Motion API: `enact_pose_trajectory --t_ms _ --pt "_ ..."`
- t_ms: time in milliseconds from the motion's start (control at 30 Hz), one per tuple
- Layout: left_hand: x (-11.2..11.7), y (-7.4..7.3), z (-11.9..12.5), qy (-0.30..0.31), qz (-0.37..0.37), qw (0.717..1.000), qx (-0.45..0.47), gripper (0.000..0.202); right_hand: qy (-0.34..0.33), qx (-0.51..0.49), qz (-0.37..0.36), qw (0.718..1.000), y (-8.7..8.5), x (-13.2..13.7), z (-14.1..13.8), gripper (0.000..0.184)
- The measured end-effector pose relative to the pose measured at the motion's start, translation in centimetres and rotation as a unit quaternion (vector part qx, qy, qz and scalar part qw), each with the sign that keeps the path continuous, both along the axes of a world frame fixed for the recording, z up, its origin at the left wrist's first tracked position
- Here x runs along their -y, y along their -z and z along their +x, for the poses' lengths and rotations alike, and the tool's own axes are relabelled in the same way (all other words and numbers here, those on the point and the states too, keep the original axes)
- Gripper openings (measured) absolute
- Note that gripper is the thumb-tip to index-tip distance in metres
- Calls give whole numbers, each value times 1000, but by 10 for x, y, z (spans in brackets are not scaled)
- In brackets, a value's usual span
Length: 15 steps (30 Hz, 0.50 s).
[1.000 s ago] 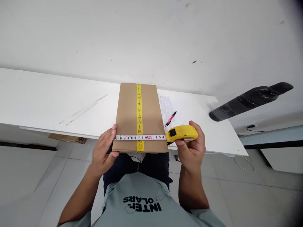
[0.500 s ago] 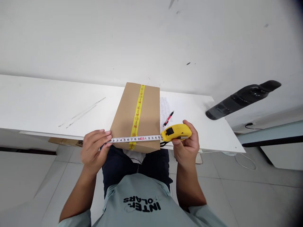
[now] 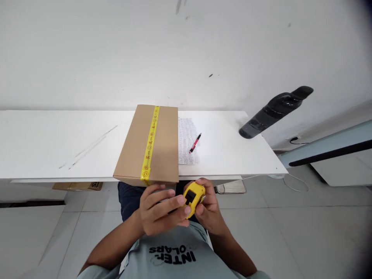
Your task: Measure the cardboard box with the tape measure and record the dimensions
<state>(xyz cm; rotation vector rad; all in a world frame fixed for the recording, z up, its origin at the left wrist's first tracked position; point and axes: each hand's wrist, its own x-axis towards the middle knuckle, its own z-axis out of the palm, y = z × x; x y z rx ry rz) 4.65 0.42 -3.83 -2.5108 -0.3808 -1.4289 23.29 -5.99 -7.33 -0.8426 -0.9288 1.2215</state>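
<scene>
Tape measure [image 3: 194, 198] now off box [image 3: 155, 145], clasped in right grip [image 3: 210, 211], left grip [image 3: 157, 212] against it, hold unclear

“INTER-POLARS” on shirt [image 3: 172, 254], smileys [image 3: 149, 147] on box [image 3: 163, 149]

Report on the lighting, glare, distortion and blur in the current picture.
In the head view, soft light spreads over the white table; small glints mark the black device, apparently stretched outward by the wide lens; the box looks wider at its near end; the right corners darken; writing on the paper is too fine to read.
</scene>
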Motion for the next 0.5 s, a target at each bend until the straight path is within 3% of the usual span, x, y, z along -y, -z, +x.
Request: enact_pose_trajectory --t_ms 100,167,233,333,400,433,467,500 --pt "0 23 27 52 -107 993 0 57 -8 -29 -38 999 21 12 0 52" --pt "7 39 43 95 -226 970 -1 85 0 -16 -53 998 35 20 3 50" --pt "16 56 55 130 -381 915 -1 100 23 40 -51 998 45 25 14 50" --pt "24 78 66 134 -550 825 1 98 16 192 -5 981 47 14 54 53" --pt "21 87 70 111 -591 799 -1 93 -6 304 35 952 39 -13 94 58" --pt "17 89 72 92 -596 797 -6 90 35 361 36 931 32 -33 116 62" --pt "10 89 75 72 -593 802 -18 87 104 436 27 893 24 -57 135 57" --pt "3 89 79 53 -577 814 -40 84 152 529 14 835 16 -83 152 48"
